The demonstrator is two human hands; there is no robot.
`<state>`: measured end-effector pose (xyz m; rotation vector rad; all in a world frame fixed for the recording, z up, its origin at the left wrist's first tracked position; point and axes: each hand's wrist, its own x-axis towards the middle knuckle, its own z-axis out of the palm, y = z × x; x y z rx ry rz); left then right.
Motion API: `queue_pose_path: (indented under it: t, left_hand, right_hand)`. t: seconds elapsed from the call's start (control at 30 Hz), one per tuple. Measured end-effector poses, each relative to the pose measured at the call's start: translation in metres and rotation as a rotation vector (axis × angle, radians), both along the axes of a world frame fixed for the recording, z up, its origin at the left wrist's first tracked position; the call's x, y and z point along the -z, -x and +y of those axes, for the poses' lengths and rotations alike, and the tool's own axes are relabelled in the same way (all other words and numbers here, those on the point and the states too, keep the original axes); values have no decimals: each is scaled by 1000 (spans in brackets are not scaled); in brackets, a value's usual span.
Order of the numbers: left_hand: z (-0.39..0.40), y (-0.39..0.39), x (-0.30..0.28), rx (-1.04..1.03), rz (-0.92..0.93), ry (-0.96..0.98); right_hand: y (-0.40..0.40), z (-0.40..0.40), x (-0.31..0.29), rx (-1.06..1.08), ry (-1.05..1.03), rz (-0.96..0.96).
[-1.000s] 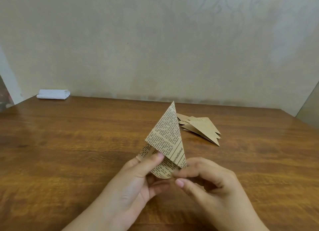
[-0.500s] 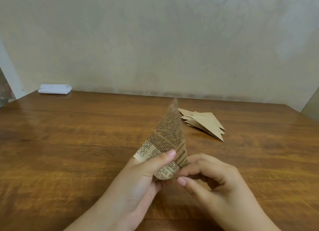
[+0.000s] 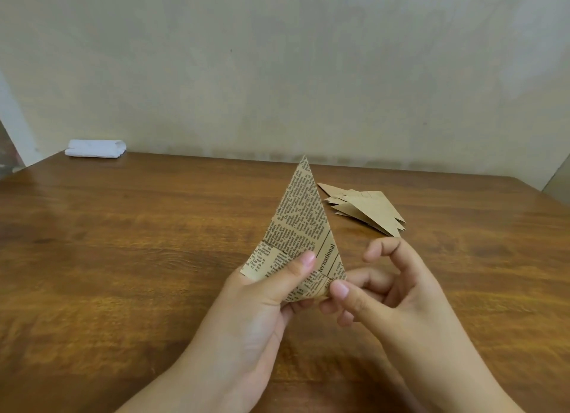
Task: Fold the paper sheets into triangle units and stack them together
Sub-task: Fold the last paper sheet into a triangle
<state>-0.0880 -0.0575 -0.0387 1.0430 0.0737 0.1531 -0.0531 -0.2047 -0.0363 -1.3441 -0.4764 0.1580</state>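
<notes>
A brown wooden table (image 3: pixel 123 258) with a strong grain fills the lower part of the view and runs back to a plain, pale wall (image 3: pixel 277 73). Nearest the camera, two bare forearms reach in from the bottom edge. The left hand (image 3: pixel 262 314) grips the folded newsprint triangle (image 3: pixel 299 227) at its lower part, its thumb pressed flat across the printed front and the other fingers curled behind the paper. The right hand (image 3: pixel 391 292) sits just beside it on the right, pinching the triangle's lower right corner between thumb and a finger behind; its forefinger is lifted clear of the paper and bent in a hook above the rest. The triangle is held upright above the table between the two hands, its sharp tip pointing up and away, its brown face covered in columns of dark print, with a larger word running along the right edge. Farther back and to the right, a stack of folded triangles (image 3: pixel 367 209) in plain brown lies flat on the wood, their points fanned slightly apart. At the far left corner, against the wall, rests a folded white cloth (image 3: pixel 95 148).
</notes>
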Motion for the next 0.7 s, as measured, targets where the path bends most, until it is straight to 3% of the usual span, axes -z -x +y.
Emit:
queue_pose_path:
  t: [0.7]
  left_hand:
    - [-4, -1, 4, -47, 12, -50]
  right_hand:
    - [4, -1, -4, 69, 143, -64]
